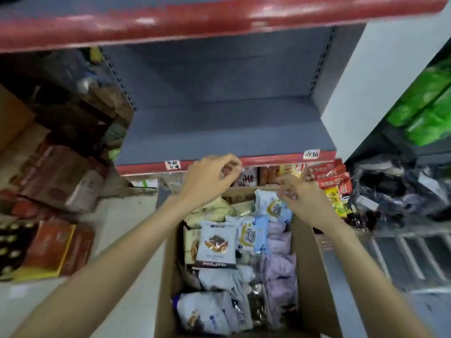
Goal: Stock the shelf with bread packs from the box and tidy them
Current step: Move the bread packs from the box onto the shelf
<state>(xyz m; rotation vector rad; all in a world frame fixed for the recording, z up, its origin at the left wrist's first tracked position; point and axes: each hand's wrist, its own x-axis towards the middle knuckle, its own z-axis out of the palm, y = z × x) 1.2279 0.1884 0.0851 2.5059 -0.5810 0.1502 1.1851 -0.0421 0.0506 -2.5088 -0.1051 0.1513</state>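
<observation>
Bare fingertips, left: the left hand (211, 178) hovers by the shelf's front lip, fingers curled loosely inward with thumb close to forefinger; whether anything small or clear is pinched there I cannot tell.
Bare fingertips, right: the right hand (303, 200) is over the far end of the box, fingers bent and bunched just above a blue-and-white pack (271, 203); contact is blurred, so I cannot tell if it grips.
Packs: glossy, crinkly film pillows lie heaped in the box, among them a white pack with a chocolate-cake print (216, 243), lilac packs (279, 242) along the right side and pale yellow packs (214, 211) at the far end.
Box: the cardboard box (310, 272) is brown and matt, open-topped, on the floor right below the shelf.
Shelf: the grey shelf (219, 132) is flat and dull, with nothing on it, a red price strip (268, 159) along its front and perforated uprights at the back.
Step in hand, judged: picking a first pack to lift out.
Doing it well: take each pack by a sealed edge or flat between fingers and palm, as the soft bread inside probably squashes and the film is slippery; start at the back corner and set packs face-out in even rows.
Surroundings: red snack packets (329, 176) sit on the lower tier, cartons (56, 245) lie on the floor to the left.
</observation>
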